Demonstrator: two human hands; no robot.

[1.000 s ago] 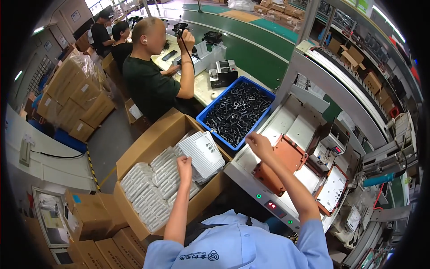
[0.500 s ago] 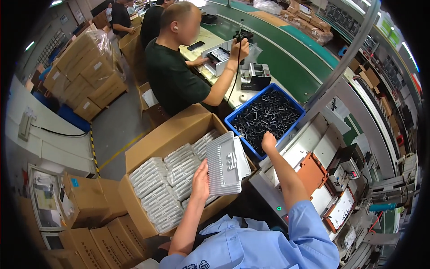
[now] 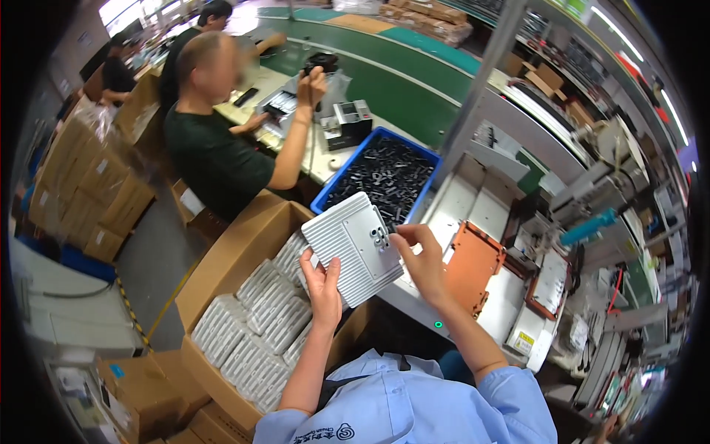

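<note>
My left hand grips a silver ribbed metal housing by its near left edge, thumb on top and fingers beneath. The housing is tilted above the open carton, with its finned face up and a small cluster of fittings on its right part. My right hand is at the housing's right edge, thumb and forefinger pinched on a small black part, mostly hidden by the fingers. Just beyond is a blue bin full of small black parts.
An open cardboard carton with several rows of wrapped silver housings stands at left. A co-worker works beyond it with a black tool. At right are a white workbench with an orange fixture plate and a metal post.
My right hand has come back from the blue bin to the housing with a small black part. My left hand has turned and tilted the housing. The whole view has shifted.
</note>
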